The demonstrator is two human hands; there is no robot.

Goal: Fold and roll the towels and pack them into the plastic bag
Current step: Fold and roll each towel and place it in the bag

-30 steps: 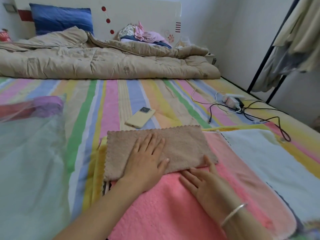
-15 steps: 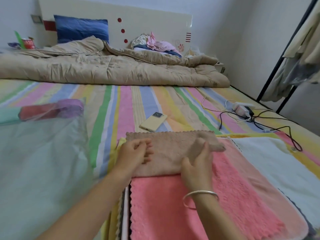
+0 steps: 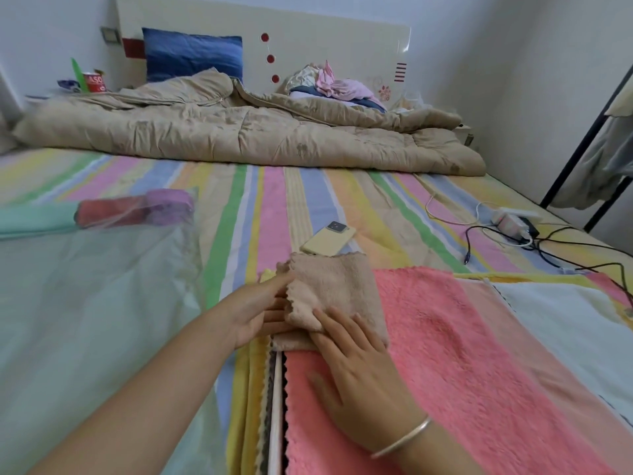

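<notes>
head view: the beige towel (image 3: 337, 286), a wide strip a second ago, now lies folded in half on the pink towel (image 3: 462, 337). right hand (image 3: 352, 358) presses it flat, and left hand (image 3: 257, 310) touches its edge with straight fingers. rolling looks next.

A beige quilt (image 3: 239, 135) lies bunched across the striped sheet (image 3: 270, 200). Behind the quilt are a blue pillow (image 3: 191, 60), a white headboard (image 3: 325, 39) and a heap of clothes (image 3: 335, 85) (pink on top). A red cup (image 3: 94, 83) stands beyond the quilt's left end. In front of the quilt a yellow phone (image 3: 329, 237) lies camera side up. Below the quilt's right end sits a power strip (image 3: 510, 221) with tangled cables (image 3: 582, 250). Right of the quilt, a dark rack (image 3: 582, 138) carries garments (image 3: 603, 166).
</notes>
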